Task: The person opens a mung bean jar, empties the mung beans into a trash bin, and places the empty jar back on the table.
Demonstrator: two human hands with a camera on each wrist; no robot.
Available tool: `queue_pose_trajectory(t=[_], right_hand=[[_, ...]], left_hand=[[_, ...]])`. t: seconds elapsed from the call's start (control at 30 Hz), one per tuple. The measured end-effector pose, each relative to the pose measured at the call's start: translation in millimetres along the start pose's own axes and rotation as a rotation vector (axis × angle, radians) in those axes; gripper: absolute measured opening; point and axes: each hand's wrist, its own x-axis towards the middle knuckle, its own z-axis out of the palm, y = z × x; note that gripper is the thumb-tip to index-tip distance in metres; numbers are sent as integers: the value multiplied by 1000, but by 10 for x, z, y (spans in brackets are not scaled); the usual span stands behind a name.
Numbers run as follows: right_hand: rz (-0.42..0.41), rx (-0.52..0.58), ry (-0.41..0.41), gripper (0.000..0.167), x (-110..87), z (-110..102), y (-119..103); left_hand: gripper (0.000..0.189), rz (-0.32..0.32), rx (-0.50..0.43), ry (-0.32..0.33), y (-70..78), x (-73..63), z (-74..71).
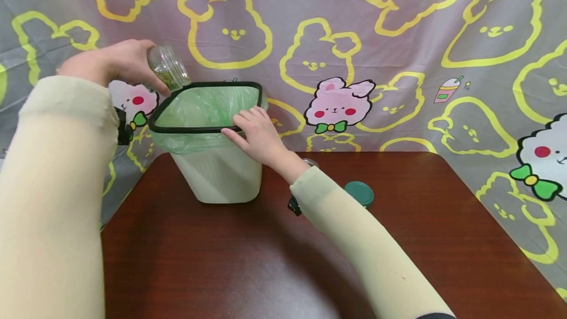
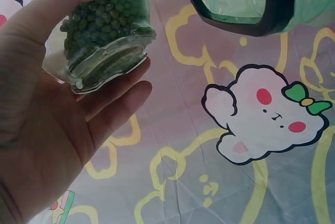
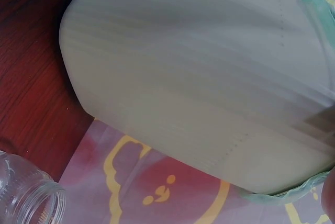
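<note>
My left hand (image 1: pixel 117 63) holds a clear glass jar (image 1: pixel 165 69) up at the far left corner of a trash can (image 1: pixel 221 174). The jar is tipped over with its mouth toward the can, and green beans (image 2: pixel 102 17) lie inside it. No lid covers the mouth. A translucent green bag (image 1: pixel 199 105) lines the can under a black rim ring (image 1: pixel 190 130). At the near right of that rim, my right hand (image 1: pixel 259 134) grips the edge, fingers over the top and thumb on the near side.
On the brown table (image 1: pixel 212 255), a green lid (image 1: pixel 359 193) lies right of the can. A second glass jar (image 3: pixel 39 203) stands near the can, mostly behind my right wrist in the head view. A patterned curtain (image 1: pixel 319 58) hangs behind the table.
</note>
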Motion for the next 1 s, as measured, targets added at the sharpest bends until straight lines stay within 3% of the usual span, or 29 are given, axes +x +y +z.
queue_pose_trajectory(t=[1.0], right_hand=[[13,4,-16,34,5,-36,-34]], left_hand=[[101,-19,41,42,15,-13,-14]])
